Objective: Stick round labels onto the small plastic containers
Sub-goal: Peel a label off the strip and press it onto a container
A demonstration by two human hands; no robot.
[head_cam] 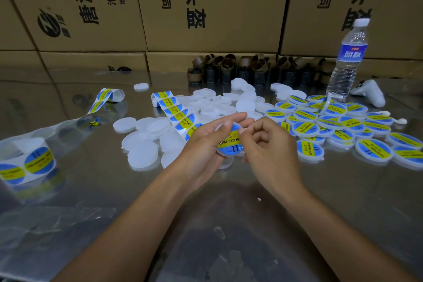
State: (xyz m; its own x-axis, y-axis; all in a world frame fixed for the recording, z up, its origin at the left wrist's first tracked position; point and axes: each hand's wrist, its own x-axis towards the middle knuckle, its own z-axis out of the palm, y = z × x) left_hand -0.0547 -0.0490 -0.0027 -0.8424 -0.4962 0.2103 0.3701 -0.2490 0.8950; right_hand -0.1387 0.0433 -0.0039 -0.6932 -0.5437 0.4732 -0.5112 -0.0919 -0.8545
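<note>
Gripped in the left hand (203,144), fingers curled round it, is a labelled small container (230,144); the right hand (270,149) pinches its right edge. More labelled containers (343,121) lie piled to the right.

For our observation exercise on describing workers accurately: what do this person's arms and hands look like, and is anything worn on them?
The left forearm and the right forearm are bare down to the picture's bottom edge; no sleeves show. The left hand and the right hand carry no gloves, rings, watch or bracelet. The fingernails that show are short and unpainted.
</note>
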